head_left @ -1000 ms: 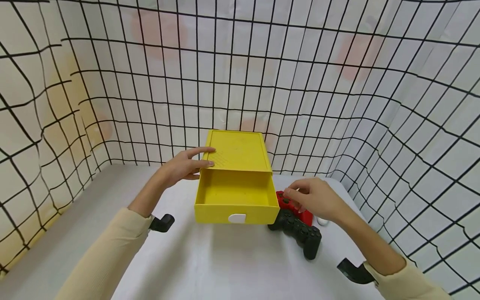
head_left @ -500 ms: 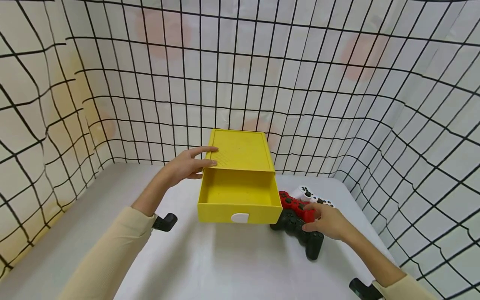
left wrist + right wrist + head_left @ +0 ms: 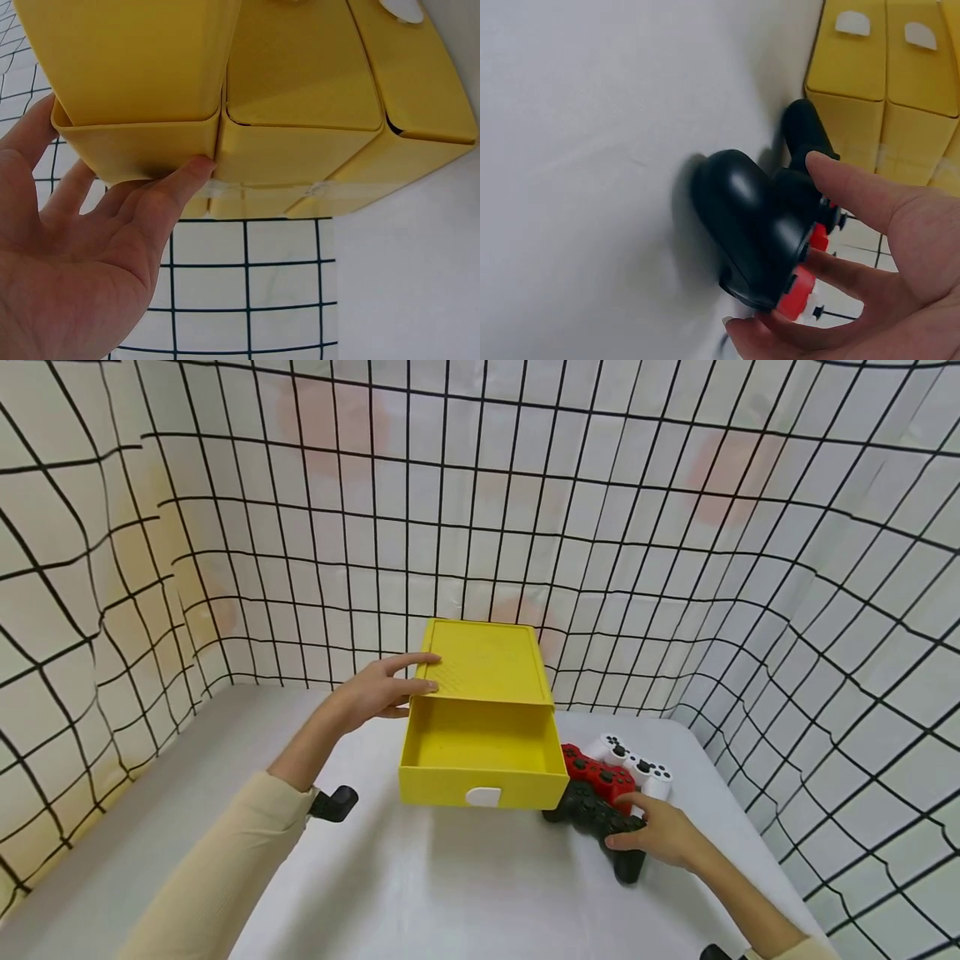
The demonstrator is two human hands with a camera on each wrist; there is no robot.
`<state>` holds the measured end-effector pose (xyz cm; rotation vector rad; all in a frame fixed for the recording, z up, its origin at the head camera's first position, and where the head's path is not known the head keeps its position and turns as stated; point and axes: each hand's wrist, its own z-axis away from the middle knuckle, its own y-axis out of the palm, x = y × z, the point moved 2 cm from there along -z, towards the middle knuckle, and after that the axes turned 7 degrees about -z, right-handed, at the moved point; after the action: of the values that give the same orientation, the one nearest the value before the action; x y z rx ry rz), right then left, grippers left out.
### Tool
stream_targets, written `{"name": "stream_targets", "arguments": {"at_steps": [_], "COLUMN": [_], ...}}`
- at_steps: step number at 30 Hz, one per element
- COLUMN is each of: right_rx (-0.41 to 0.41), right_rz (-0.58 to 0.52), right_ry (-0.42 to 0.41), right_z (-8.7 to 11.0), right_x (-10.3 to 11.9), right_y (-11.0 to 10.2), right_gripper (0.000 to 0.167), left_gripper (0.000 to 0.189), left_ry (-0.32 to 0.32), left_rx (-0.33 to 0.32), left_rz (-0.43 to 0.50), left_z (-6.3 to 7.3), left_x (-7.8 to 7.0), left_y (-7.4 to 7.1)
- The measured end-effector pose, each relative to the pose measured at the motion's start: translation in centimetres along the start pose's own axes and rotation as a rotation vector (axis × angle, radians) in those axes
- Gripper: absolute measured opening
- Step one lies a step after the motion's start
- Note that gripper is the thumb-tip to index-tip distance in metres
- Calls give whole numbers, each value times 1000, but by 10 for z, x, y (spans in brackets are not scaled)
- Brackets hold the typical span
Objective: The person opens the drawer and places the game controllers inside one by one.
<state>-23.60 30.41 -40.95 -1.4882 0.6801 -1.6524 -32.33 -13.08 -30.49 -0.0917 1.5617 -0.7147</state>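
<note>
A stack of yellow drawers [image 3: 487, 660] with white tabs stands upright, its top drawer [image 3: 442, 787] pulled out and bare inside. My left hand [image 3: 372, 695] rests at its upper left edge, two fingers on top and the others down the side. In the left wrist view the thumb [image 3: 191, 176] lies along the casing. To the right, my right hand [image 3: 660, 832] grips the right end of a black game controller [image 3: 588, 810], thumb [image 3: 832, 169] on one side and fingers on the other. A red game controller [image 3: 600, 772] lies just behind it, partly covered by the fingers.
A white game controller [image 3: 637, 762] lies behind the red one. All three sit close beside the drawers on a white tabletop [image 3: 480, 893]. Black wire grid [image 3: 495, 510] encloses the back and both sides.
My right hand has come forward from over the red controller to the black controller's right end, uncovering the white one. The left hand stays on the drawers. The head view shifts slightly.
</note>
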Motion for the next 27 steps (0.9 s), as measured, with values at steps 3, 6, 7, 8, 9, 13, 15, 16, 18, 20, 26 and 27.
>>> {"name": "stream_targets", "arguments": {"at_steps": [3, 6, 7, 8, 9, 13, 15, 16, 18, 20, 26, 27], "right_rx": [-7, -28, -35, -43, -49, -61, -66, -70, -80, -93, -132, -139], "right_rz": [-5, 2, 5, 6, 6, 7, 7, 8, 9, 9, -10, -9], "right_ry": [2, -9, -18, -25, -30, -33, -26, -20, -10, 4, 57, 58], "right_z": [-1, -3, -3, -4, -4, -6, -7, -7, -7, -8, -6, -6], "right_x": [-3, -4, -5, -5, -5, -4, -2, -2, -2, -3, -3, -2], "right_y": [4, 8, 10, 11, 12, 15, 16, 16, 16, 16, 16, 15], "right_gripper": [71, 71, 71, 70, 70, 69, 69, 69, 69, 68, 66, 66], "left_gripper": [61, 62, 62, 62, 63, 63, 63, 63, 62, 62, 61, 61], "left_ry": [-4, -11, -13, -14, -15, -12, -12, -12, -14, -15, -8, -8], "left_rx": [-1, 4, 5, 6, 5, 6, 5, 5, 4, 1, 0, 1], "left_rz": [3, 8, 10, 13, 14, 15, 13, 11, 10, 8, 8, 11], "left_z": [0, 0, 0, 0, 0, 0, 0, 0, 0, 0, 1, 1], "left_x": [0, 1, 1, 1, 1, 1, 1, 1, 1, 1, 0, 0], "left_y": [0, 0, 0, 0, 0, 0, 0, 0, 0, 0, 0, 0]}}
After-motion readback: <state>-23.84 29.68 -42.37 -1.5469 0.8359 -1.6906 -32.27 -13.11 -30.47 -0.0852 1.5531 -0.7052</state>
